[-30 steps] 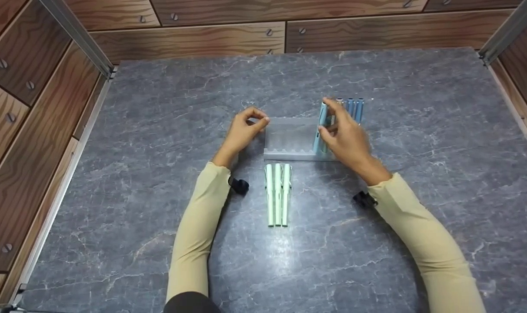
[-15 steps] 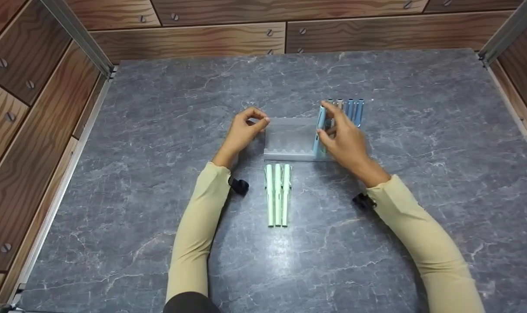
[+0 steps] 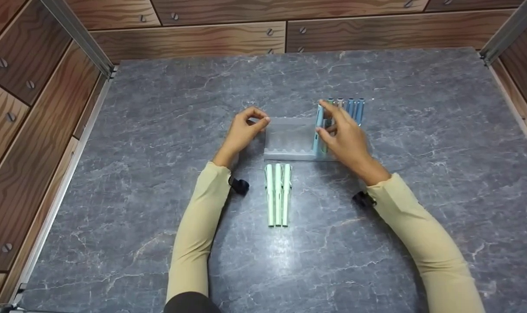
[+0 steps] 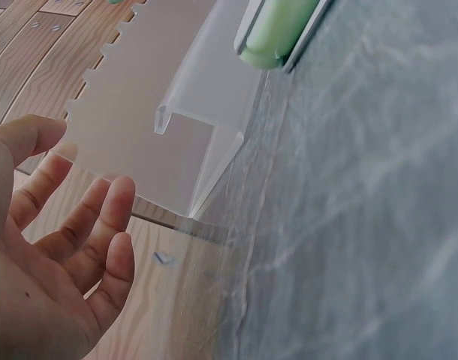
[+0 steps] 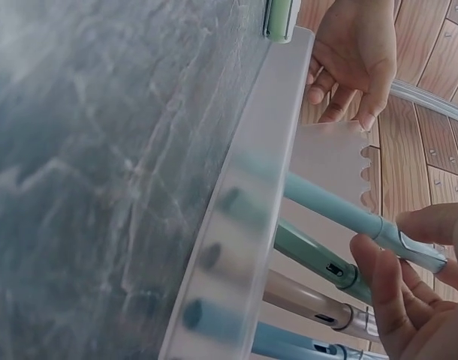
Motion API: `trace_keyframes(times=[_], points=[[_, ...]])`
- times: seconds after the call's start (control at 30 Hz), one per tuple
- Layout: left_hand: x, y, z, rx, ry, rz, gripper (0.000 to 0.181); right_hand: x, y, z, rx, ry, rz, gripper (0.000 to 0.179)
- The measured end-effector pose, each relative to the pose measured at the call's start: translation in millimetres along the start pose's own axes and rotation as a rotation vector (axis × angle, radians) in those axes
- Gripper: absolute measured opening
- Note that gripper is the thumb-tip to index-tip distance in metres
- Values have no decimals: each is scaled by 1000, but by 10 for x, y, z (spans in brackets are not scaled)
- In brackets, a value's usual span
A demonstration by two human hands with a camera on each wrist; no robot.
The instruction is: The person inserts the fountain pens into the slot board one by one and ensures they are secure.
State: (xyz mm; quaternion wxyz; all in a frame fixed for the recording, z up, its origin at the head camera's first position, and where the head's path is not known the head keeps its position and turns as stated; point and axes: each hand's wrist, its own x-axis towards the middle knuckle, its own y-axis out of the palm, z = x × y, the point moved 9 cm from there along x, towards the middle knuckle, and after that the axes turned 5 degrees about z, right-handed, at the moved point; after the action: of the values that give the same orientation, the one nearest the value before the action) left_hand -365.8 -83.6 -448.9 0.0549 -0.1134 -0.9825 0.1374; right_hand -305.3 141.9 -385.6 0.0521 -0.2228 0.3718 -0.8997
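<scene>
A translucent pen stand [image 3: 289,134] with notched edges stands on the grey marbled table. My left hand [image 3: 244,128] pinches its upper left corner between thumb and index finger; the other fingers [image 4: 105,240] are loosely bent in the left wrist view. With thumb and fingers, my right hand [image 3: 348,139] holds a light blue pen [image 5: 338,206] near its cap end. That pen leans in the stand, its lower end behind the frosted front lip [image 5: 236,195]. Beside it rest a green pen [image 5: 311,251], a beige pen [image 5: 308,296] and blue pens [image 3: 355,111], partly hidden by my right hand.
Three pale green pens [image 3: 278,195] lie side by side on the table in front of the stand. Wood-patterned panels [image 3: 220,39] enclose the table at the back and sides, with metal posts [image 3: 78,39] at the corners.
My right hand has shifted the light blue pen slightly left, and it stands straighter in the stand. The green pen's top beside it now shows. My left hand stays put.
</scene>
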Motion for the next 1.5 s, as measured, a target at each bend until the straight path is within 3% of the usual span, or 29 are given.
trace_keyframes(times=[0.3,0.5,1.1,1.5], points=[[-6,3,5,-2,-4,2,18,21,0,-5,-42,6,-10,58],[-7,1,-2,-7,-8,0,18,44,-2,-40,-64,59,-1,61],[-6,-5,10,-7,-22,-10,17,115,33,-130,-202,185,142,63],[1,5,14,-7,-8,0,17,135,25,-164,-285,233,166,65]])
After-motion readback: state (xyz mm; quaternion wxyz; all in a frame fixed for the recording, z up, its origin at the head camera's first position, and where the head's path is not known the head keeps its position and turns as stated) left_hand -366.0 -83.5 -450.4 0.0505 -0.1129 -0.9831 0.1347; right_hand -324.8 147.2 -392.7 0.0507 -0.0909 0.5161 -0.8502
